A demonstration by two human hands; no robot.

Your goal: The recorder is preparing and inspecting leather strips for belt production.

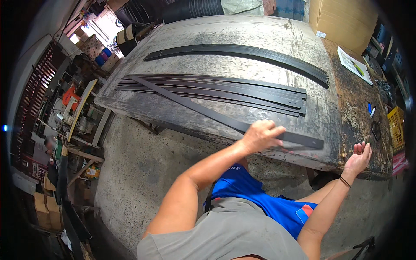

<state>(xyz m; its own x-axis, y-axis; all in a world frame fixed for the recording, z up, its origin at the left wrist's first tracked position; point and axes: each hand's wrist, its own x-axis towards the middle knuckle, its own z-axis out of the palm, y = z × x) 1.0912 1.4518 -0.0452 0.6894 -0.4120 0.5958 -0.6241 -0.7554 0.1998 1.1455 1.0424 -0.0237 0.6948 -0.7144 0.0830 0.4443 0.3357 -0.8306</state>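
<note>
A long flat black strip (203,110) lies slantwise, its far left end over a fanned bundle of similar black strips (242,90). My left hand (261,136) is closed on this strip not far from its right end, which has small holes and reaches past my fingers. Behind the bundle, a second stack of black strips (242,50) stretches across the table. My right hand (359,160) is raised near the table's front right corner, its fingers loosely curled and apart, with nothing in it.
The worn grey table (190,32) has a brown wooden section (349,110) at its right. Papers (354,66), a marker (372,112) and a cardboard box (342,24) are there. A yellow crate (395,130) stands beyond the right edge. Tools and a bench (82,110) fill the left side.
</note>
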